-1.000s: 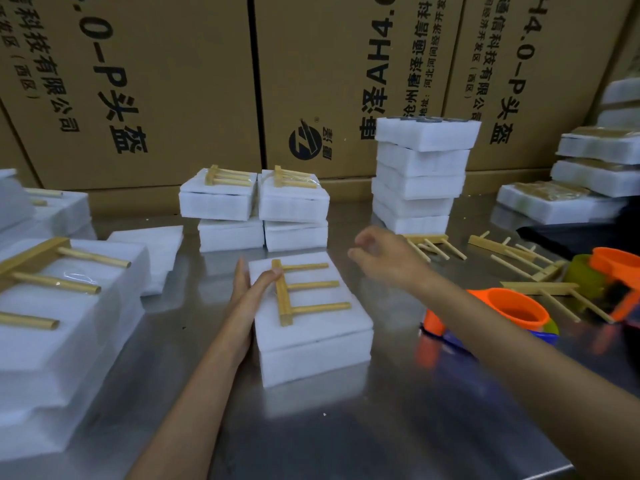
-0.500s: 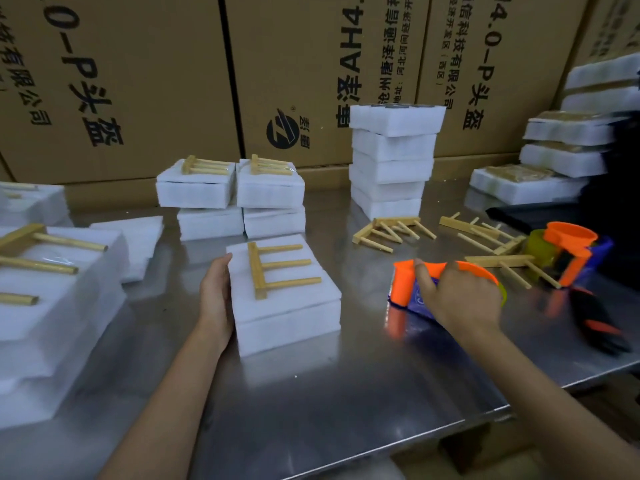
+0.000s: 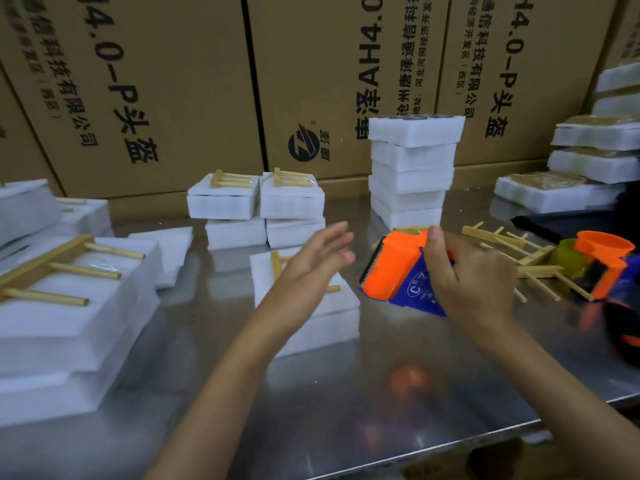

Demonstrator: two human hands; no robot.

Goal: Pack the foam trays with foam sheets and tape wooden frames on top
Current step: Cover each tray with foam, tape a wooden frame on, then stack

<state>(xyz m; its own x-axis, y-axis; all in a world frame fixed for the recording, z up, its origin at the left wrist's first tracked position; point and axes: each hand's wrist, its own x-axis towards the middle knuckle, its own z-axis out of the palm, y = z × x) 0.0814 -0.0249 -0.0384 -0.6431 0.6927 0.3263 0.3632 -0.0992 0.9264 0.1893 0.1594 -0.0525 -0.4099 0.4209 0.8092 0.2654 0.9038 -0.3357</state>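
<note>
Gripping the tape dispenser in my right hand, fingers curled over its orange-and-blue body, I carry it at 3 o'clock of the foam tray. My left hand hovers above the tray, fingers straight and relaxed, grasping nothing. The tray sits at the centre of the steel worktop, with a wooden frame lying on top, partly hidden by my left hand. The foam looks light and soft, so it will likely dent and slide under pressure; steady it by flat palm on its side wall. The frame appears stiff but thin; press on its crossbar, not the dowels. Spare frames lie at 2 o'clock.
</note>
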